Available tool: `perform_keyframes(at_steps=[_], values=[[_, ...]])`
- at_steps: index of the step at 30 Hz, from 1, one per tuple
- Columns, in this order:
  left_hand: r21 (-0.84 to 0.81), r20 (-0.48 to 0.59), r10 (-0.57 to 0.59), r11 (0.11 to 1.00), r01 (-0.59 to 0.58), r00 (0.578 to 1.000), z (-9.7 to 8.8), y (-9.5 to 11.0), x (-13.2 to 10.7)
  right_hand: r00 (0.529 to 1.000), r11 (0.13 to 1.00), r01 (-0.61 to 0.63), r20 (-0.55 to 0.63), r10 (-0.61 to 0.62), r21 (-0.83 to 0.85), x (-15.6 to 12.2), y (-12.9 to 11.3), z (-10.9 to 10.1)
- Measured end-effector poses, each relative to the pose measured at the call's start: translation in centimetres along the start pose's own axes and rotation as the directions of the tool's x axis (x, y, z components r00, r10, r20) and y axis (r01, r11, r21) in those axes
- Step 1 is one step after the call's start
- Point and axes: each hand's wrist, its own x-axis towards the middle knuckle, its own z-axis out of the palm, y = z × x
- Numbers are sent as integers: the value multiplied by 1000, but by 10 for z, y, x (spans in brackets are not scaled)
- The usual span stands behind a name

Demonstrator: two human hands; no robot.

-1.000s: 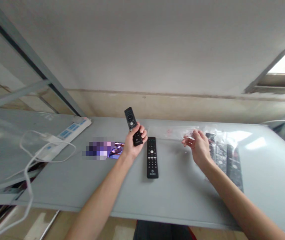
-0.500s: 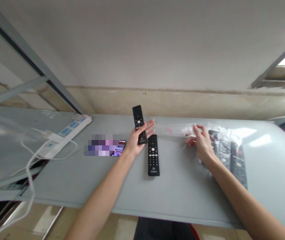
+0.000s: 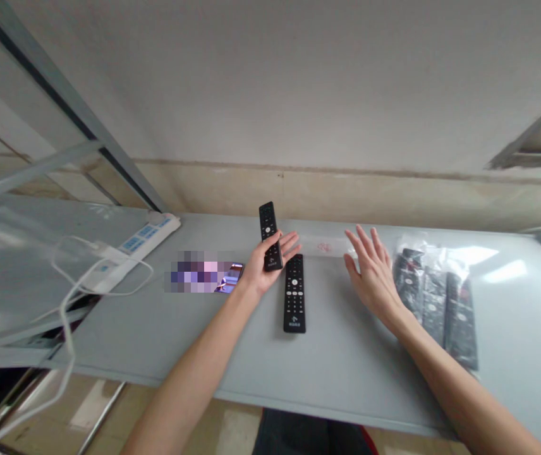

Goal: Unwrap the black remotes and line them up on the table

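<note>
My left hand [image 3: 265, 268] holds a black remote control [image 3: 270, 234] by its lower end, thumb on the front, fingers loosely curled behind it, the remote pointing away from me. A second black remote [image 3: 294, 292] lies flat on the grey table [image 3: 166, 335] just right of that hand. My right hand [image 3: 373, 273] hovers over the table with fingers stretched out and spread, holding nothing. A clear plastic bag [image 3: 325, 246] lies just beyond its fingertips. To its right lie several bagged black remotes [image 3: 434, 296].
A phone [image 3: 227, 277] with a lit screen lies left of my left hand. A white power strip [image 3: 133, 244] with a looping white cable [image 3: 69, 297] sits at the table's left end. A metal shelf frame [image 3: 57, 101] rises at the left. A wall runs behind the table.
My right hand let go of the clear plastic bag and opened, fingers spread. My left hand kept the remote, tilting it slightly more upright.
</note>
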Motion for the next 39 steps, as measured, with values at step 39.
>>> perform_keyframes(at_steps=[39], values=[[884, 380, 276, -388, -259, 883, 18, -25, -27, 813, 525, -550, 560, 159, 650, -1, -31, -8]])
